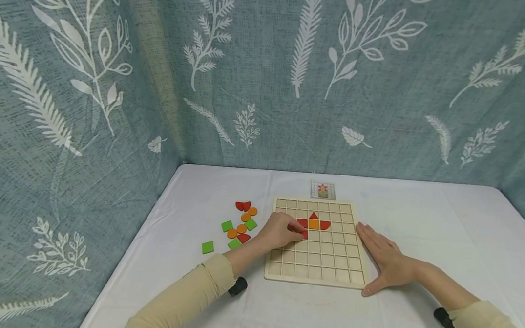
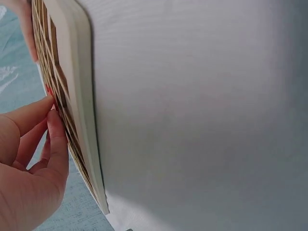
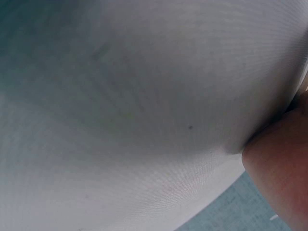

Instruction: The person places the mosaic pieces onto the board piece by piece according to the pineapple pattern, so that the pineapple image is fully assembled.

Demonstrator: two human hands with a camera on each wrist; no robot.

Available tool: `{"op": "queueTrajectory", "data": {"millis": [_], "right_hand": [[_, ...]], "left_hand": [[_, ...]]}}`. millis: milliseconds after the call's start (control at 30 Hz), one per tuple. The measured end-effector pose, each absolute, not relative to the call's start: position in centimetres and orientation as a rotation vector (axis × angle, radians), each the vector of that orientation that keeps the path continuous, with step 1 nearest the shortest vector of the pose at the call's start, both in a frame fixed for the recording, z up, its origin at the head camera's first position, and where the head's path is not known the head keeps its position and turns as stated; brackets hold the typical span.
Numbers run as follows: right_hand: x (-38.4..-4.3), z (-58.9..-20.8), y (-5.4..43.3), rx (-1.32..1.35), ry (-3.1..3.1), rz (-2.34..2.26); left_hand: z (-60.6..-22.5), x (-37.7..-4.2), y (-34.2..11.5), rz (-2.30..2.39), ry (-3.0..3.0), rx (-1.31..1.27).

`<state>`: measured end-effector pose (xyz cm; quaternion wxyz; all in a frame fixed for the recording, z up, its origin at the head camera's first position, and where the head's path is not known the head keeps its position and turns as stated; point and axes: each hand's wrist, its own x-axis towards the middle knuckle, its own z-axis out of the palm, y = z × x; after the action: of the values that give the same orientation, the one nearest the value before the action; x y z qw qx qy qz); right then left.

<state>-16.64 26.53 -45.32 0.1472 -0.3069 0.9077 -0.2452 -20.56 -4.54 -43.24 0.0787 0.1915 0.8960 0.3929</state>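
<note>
A pale wooden grid board (image 1: pixel 315 274) lies on the white table. Near its middle sit an orange square (image 1: pixel 313 224), a red triangle (image 1: pixel 313 215) above it and red rounded pieces on both sides, the right one (image 1: pixel 325 225) fully visible. My left hand (image 1: pixel 279 230) reaches over the board's left part, thumb and fingertips pinching a red piece (image 1: pixel 304 234) low in the grid; the fingers partly hide its shape. In the left wrist view the left hand (image 2: pixel 36 163) shows curled fingers at the grid. My right hand (image 1: pixel 387 259) rests with extended fingers along the board's right edge.
Left of the board lie loose green squares (image 1: pixel 208 247), orange discs (image 1: pixel 232 233) and red rounded pieces (image 1: pixel 244 238). A small pattern card (image 1: pixel 322 189) lies behind the board. A blue-green patterned curtain (image 1: pixel 260 110) hangs behind the table (image 1: pixel 423 215).
</note>
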Motion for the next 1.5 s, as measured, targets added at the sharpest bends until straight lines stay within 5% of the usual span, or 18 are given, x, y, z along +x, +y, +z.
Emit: {"op": "queueTrajectory", "data": {"millis": [433, 933, 1500], "right_hand": [[-16.6, -45.4, 26.5, -0.868, 2.609, -0.686], [-17.4, -45.5, 27.2, -0.833, 2.57, -0.668], [-17.1, -44.2, 26.6, -0.855, 2.557, -0.64]], "left_hand": [[-43.2, -20.8, -6.9, 1.422, 2.537, 0.345], [-42.1, -20.3, -16.4, 1.669, 2.426, -0.082], [-42.8, -19.1, -20.4, 1.321, 2.654, 0.105]]}}
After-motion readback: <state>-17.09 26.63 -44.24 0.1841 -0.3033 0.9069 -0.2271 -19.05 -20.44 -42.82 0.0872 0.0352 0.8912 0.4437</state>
